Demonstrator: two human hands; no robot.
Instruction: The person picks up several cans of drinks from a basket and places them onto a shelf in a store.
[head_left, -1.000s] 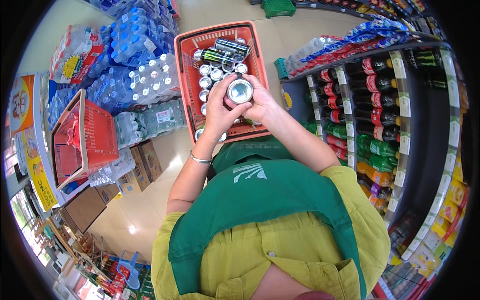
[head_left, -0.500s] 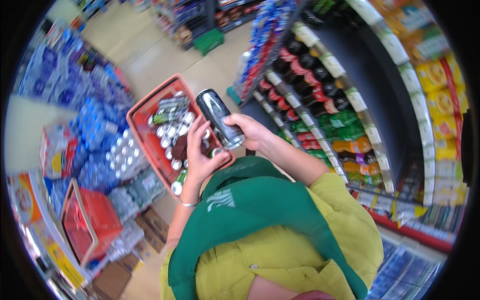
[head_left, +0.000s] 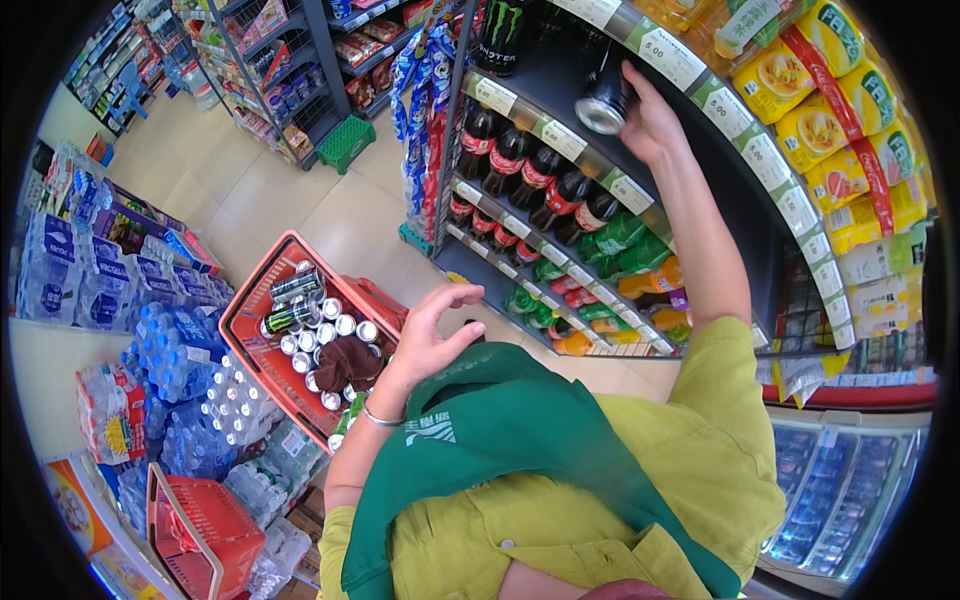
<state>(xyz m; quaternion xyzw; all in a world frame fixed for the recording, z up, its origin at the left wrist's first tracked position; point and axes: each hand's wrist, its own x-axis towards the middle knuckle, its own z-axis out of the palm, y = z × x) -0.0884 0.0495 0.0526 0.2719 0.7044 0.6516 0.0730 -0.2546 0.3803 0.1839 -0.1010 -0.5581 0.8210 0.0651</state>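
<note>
My right hand (head_left: pixel 650 115) is wrapped round a black drink can (head_left: pixel 606 98), tilted with its silver end toward me, inside the upper shelf (head_left: pixel 690 170) of the drinks rack. Farther left on that shelf stand black cans with green marks (head_left: pixel 503 38). My left hand (head_left: pixel 436 335) hovers beside the red basket (head_left: pixel 270 270), its fingers apart and nothing in them. In the basket are several cans with silver ends (head_left: pixel 326 333), black-and-green cans (head_left: pixel 290 318) lying on their sides, and a dark brown cloth (head_left: pixel 348 364).
Cola bottles (head_left: pixel 520 165) and green and orange bottles fill the lower shelves. Yellow drink packs (head_left: pixel 810 130) stand on the shelf above. Wrapped water bottles (head_left: pixel 175 345) and another red basket (head_left: pixel 215 535) are at the left. A green crate (head_left: pixel 346 143) sits on the floor ahead.
My right hand has carried the can from above the basket up and right into the shelf. My left hand has come away from the can. The view has turned toward the shelf.
</note>
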